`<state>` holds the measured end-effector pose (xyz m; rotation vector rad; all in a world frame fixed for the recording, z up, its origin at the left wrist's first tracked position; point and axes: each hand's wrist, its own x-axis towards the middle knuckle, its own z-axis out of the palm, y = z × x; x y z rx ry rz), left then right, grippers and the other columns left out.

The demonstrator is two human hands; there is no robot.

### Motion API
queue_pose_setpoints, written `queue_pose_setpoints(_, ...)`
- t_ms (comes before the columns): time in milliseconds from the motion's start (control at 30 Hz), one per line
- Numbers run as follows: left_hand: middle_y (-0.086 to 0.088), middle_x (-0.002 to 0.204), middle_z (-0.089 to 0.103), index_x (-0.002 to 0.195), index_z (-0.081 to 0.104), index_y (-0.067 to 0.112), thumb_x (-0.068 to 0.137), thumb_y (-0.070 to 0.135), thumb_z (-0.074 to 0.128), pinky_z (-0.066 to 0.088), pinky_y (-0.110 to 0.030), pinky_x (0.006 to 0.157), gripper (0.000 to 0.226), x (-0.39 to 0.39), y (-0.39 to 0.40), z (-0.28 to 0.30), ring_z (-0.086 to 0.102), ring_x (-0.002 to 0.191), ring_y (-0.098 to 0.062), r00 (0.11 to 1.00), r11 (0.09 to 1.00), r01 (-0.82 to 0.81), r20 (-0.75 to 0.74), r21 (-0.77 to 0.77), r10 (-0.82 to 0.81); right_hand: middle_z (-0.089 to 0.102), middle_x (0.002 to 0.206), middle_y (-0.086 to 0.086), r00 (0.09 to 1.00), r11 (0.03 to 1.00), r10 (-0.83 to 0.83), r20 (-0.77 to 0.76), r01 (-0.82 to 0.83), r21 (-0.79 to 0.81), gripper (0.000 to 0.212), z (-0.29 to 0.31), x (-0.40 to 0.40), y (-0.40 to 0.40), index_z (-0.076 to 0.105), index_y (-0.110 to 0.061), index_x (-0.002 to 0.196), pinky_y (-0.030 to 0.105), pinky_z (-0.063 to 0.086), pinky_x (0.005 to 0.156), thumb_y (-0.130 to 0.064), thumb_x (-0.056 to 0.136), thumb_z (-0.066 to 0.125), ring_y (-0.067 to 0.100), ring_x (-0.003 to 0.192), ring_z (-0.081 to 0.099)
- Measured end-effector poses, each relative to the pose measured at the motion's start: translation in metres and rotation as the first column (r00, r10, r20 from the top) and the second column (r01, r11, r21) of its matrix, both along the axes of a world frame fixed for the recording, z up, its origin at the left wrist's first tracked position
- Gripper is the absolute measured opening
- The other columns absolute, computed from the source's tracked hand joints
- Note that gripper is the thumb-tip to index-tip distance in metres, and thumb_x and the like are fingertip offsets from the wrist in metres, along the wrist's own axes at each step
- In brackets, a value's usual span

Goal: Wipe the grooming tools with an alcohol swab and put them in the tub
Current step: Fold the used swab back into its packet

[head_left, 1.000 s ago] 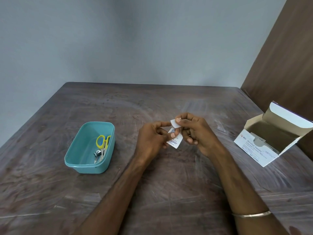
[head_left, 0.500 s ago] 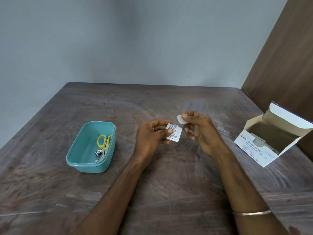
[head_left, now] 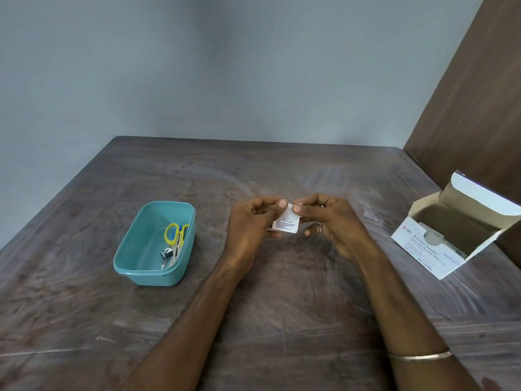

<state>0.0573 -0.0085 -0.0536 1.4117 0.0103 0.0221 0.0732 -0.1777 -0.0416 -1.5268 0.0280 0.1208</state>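
A small white alcohol swab packet [head_left: 286, 222] with printed text hangs between both hands above the middle of the table. My left hand [head_left: 251, 227] pinches its upper left part and my right hand [head_left: 327, 221] pinches its top right corner. A teal tub [head_left: 146, 249] stands to the left on the table. Inside it lie yellow-handled scissors [head_left: 175, 238] and a small metal nail clipper [head_left: 166, 253].
An open white box of alcohol swabs [head_left: 439, 244] sits at the right, lid flap raised, near the table's right edge. The dark wooden table [head_left: 282, 320] meets a grey wall at the back and a brown panel at the right.
A second ago both hands pinched the packet; half a second ago my right hand had drawn away with a small white piece. Now both hands pinch the packet together again.
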Motion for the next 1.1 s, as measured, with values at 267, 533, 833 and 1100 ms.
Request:
queue_pose_setpoints(267, -0.015, 0.089, 0.077, 0.102, 0.072, 0.008, 0.083, 0.006, 0.076, 0.061, -0.036, 0.06, 0.02, 0.0036, 0.0038, -0.0022, 0.075, 0.079, -0.032, 0.989, 0.991, -0.083, -0.132, -0.105, 0.069, 0.077, 0.086, 0.015, 0.988, 0.986, 0.089, 0.125, -0.069, -0.151, 0.01, -0.0003, -0.001, 0.0009, 0.074, -0.005, 0.085, 0.028, 0.055, 0.052, -0.003, 0.077, 0.081, 0.026, 0.075, 0.074)
queue_pose_setpoints(533, -0.016, 0.088, 0.077, 0.097, 0.071, 0.005, 0.083, 0.0, 0.074, 0.062, -0.036, 0.063, 0.016, 0.0064, 0.0039, -0.0039, 0.075, 0.075, -0.03, 0.988, 0.987, -0.083, -0.142, -0.14, 0.063, 0.076, 0.085, 0.017, 0.985, 0.979, 0.121, 0.125, -0.098, -0.178, 0.012, -0.0038, 0.0001, 0.0024, 0.073, -0.003, 0.082, 0.03, 0.059, 0.053, 0.0, 0.075, 0.082, 0.026, 0.074, 0.074)
queue_pose_setpoints(833, -0.018, 0.083, 0.076, 0.091, 0.072, 0.001, 0.082, -0.001, 0.075, 0.063, -0.034, 0.062, 0.01, 0.0004, -0.0009, -0.0019, 0.075, 0.073, -0.029, 0.992, 0.992, -0.043, -0.122, -0.116, 0.029, 0.073, 0.089, 0.026, 0.981, 0.983, 0.099, 0.167, -0.07, -0.172, 0.043, -0.0037, -0.0011, 0.0024, 0.063, -0.001, 0.105, 0.034, 0.061, 0.052, 0.009, 0.068, 0.084, 0.03, 0.07, 0.074)
queue_pose_setpoints(1100, -0.019, 0.082, 0.076, 0.09, 0.072, 0.002, 0.08, -0.004, 0.076, 0.061, -0.034, 0.062, 0.012, 0.0003, -0.0035, -0.0029, 0.075, 0.072, -0.029, 0.998, 0.999, -0.015, -0.068, -0.035, 0.013, 0.072, 0.09, 0.029, 0.985, 0.983, 0.09, 0.15, -0.063, -0.175, 0.035, -0.0056, -0.0001, -0.0035, 0.068, -0.001, 0.098, 0.035, 0.062, 0.055, 0.006, 0.068, 0.085, 0.029, 0.071, 0.075)
